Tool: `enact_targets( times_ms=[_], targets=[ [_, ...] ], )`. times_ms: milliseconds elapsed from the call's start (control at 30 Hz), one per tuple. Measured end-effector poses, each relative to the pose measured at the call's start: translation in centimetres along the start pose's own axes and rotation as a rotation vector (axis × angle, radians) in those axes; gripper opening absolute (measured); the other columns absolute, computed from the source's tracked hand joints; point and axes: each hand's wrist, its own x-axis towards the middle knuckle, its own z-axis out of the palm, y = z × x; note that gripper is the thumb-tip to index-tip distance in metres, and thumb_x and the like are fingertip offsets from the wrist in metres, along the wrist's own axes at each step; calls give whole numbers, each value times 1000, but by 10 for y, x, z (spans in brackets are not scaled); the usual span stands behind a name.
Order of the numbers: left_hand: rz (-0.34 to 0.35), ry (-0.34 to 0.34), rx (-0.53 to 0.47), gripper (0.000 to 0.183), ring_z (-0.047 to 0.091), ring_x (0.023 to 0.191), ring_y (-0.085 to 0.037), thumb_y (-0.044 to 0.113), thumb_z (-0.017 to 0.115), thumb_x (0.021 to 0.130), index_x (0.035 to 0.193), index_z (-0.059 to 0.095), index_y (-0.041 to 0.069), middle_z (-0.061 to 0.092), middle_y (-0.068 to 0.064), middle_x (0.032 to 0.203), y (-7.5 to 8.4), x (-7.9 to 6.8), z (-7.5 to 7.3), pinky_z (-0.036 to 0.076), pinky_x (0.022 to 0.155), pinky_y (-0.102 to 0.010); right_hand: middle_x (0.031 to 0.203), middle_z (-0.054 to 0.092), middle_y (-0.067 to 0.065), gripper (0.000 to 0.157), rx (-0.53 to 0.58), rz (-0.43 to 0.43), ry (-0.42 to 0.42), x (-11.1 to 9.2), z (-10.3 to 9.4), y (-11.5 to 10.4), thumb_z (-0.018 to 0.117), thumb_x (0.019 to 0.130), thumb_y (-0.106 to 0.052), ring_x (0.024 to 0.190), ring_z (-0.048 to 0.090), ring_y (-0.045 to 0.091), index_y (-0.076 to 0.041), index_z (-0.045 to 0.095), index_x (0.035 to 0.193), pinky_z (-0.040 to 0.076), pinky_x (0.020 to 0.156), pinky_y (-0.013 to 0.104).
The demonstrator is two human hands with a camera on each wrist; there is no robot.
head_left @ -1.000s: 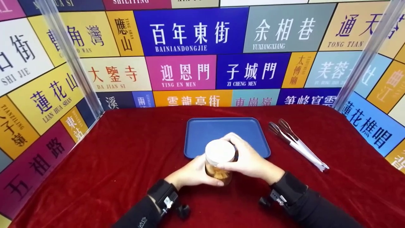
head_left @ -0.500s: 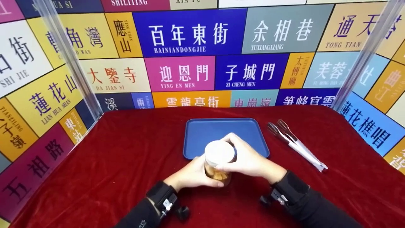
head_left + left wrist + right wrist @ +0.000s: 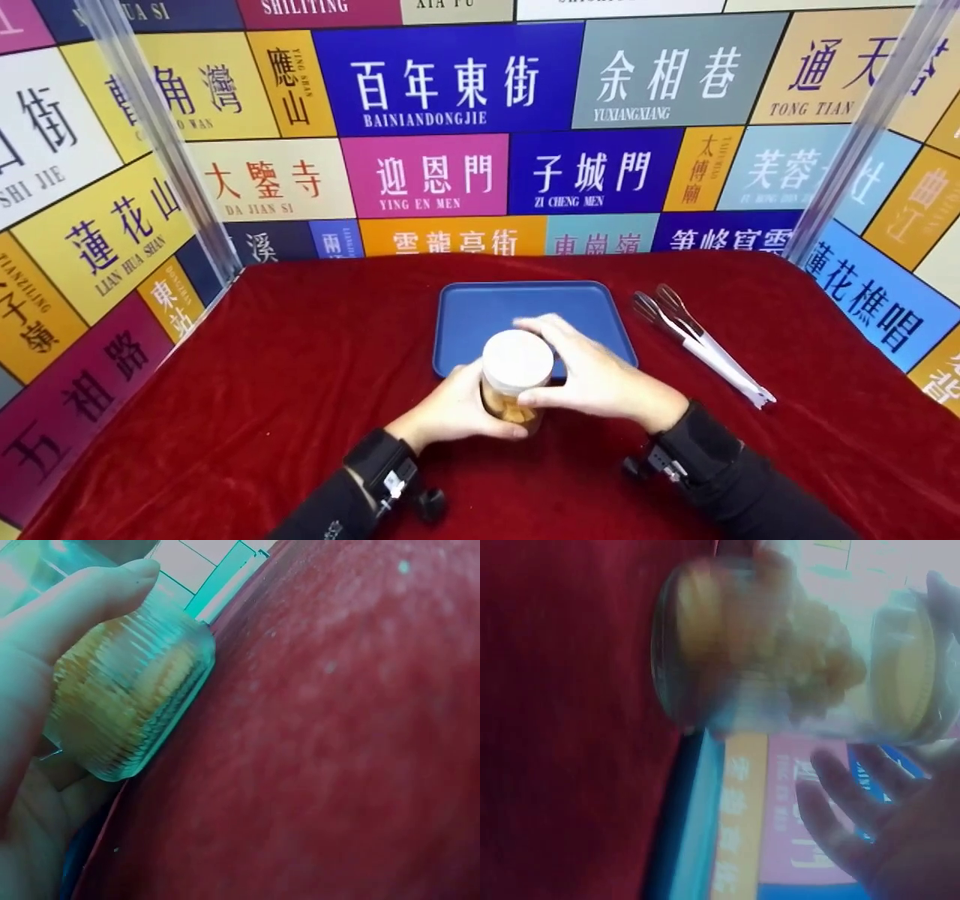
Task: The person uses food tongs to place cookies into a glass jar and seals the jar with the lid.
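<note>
A clear jar (image 3: 510,409) with a round white lid (image 3: 517,358) stands upright in front of me, with golden-brown pieces inside. My left hand (image 3: 454,405) grips its body from the left, thumb across the near side. In the left wrist view, the ribbed base of the jar (image 3: 142,697) is close to the red cloth. My right hand (image 3: 600,375) holds the lid from the right, thumb at the near rim and fingers reaching round the far side. Some fingers (image 3: 836,802) spread away from the jar in the right wrist view.
A blue tray (image 3: 465,315) lies just behind the jar. To its right are metal tongs (image 3: 705,345) with white handles. Red cloth (image 3: 300,360) covers the table, and clear posts (image 3: 176,142) stand before the sign-covered walls at both back corners.
My right hand has turned slightly about the lid, its fingers shifting left along the far side and its thumb right. The jar has moved slightly left; my left hand keeps its grip.
</note>
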Motion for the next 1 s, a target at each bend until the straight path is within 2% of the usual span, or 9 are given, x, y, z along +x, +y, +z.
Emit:
enact_targets(
  times_ms=[100,233,333,500,700,833,1000],
  targets=[
    [-2,64,0,85,69,116,-14,33,103,69,142,60,21,73,7,127,2,3,-8,54,106,-37,162,45,3,102,-161,11,-29,-2,-8,7,84,85,-60,150,42,25,-20,36,167,37,119,63],
    [-64,175,-23,84,71,114,-14,31,103,68,140,62,16,74,5,126,4,4,-23,55,106,-37,171,34,11,103,-287,39,-72,-4,-16,17,76,91,-64,159,27,38,-18,28,170,24,124,68],
    [-98,269,-16,84,72,113,-15,27,104,68,140,61,12,75,1,125,5,4,-39,56,104,-38,173,30,11,102,-330,74,-81,-4,-21,23,72,93,-66,161,19,42,-18,27,170,16,126,70],
    [-138,449,54,88,72,114,-19,27,105,66,140,59,9,75,-3,125,0,0,-64,56,104,-41,176,26,6,103,-375,124,-90,-5,-23,29,68,92,-72,163,14,38,-22,26,171,9,126,72],
    [-264,647,167,89,70,118,-26,28,105,67,139,57,6,73,-11,128,-19,-11,-89,54,106,-43,175,27,7,103,-395,177,-99,-6,-26,36,63,91,-78,162,14,42,-22,28,170,6,124,75],
    [-356,726,250,92,68,121,-32,30,104,68,141,55,3,71,-17,132,-30,-18,-102,52,107,-47,175,27,8,103,-405,207,-116,-7,-28,40,60,91,-81,162,13,44,-22,29,170,5,123,77],
    [-438,753,292,93,66,124,-36,33,102,71,143,52,1,69,-21,134,-41,-26,-113,51,109,-50,175,27,10,106,-438,239,-138,-9,-27,47,58,90,-84,163,12,43,-22,28,170,6,121,80]
  ],
)
